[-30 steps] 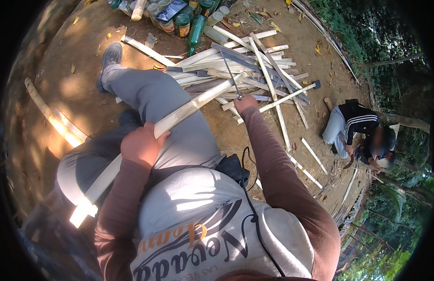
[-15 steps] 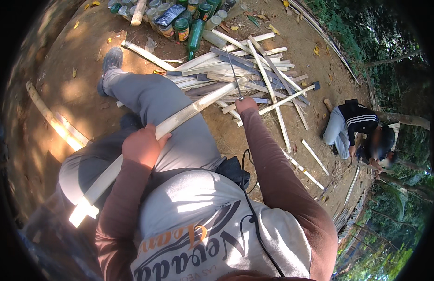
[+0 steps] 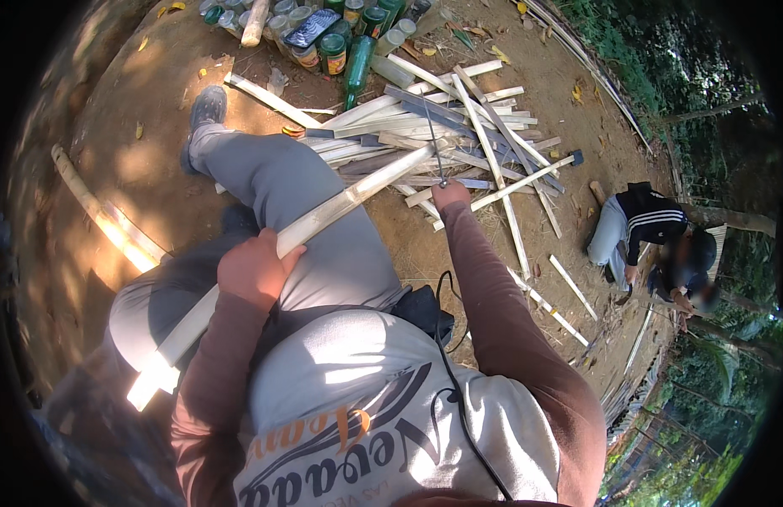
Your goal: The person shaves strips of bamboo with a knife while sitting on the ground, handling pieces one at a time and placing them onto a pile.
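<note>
Gripping a long pale strip (image 3: 324, 218) in our left hand (image 3: 254, 270), we hold it slanting across our grey trousers (image 3: 273, 165), its far end toward a loose pile of strips (image 3: 383, 125) on the ground (image 3: 104, 127). Our right hand (image 3: 450, 196) is closed around the near end of a thin dark tool (image 3: 441, 169), which crosses the held strip's far end; whether they touch, we cannot tell.

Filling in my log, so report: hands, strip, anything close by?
Left hand gripping pale strip over the thigh. Right hand holding thin tool, crossing strip's far end. Loose strips piled around there; co-worker off right.
</note>
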A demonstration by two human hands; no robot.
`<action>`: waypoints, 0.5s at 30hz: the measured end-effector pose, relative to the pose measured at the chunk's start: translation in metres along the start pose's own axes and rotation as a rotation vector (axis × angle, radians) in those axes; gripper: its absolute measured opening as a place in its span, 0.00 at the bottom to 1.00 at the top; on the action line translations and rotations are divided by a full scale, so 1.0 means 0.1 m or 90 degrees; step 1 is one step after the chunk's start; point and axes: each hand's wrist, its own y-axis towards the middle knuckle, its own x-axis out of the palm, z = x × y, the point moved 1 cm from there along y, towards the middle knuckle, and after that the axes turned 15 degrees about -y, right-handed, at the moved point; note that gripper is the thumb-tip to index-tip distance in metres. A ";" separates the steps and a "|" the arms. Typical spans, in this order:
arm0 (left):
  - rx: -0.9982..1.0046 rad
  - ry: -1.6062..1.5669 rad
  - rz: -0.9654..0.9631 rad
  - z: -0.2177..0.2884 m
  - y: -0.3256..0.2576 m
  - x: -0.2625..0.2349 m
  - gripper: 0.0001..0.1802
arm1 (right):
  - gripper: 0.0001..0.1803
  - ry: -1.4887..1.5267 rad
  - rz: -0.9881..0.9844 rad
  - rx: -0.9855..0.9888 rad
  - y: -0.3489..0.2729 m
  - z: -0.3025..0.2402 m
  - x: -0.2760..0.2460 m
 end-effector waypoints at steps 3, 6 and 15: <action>0.018 0.019 0.017 -0.08 -0.05 0.06 0.30 | 0.20 -0.001 0.008 -0.096 -0.43 -0.27 -0.19; 0.044 0.023 0.021 -0.10 -0.13 0.00 0.29 | 0.21 -0.028 -0.010 -0.063 -0.38 -0.02 -0.06; 0.041 0.031 0.038 -0.17 -0.15 -0.03 0.30 | 0.21 -0.037 -0.031 -0.083 -0.27 -0.32 -0.24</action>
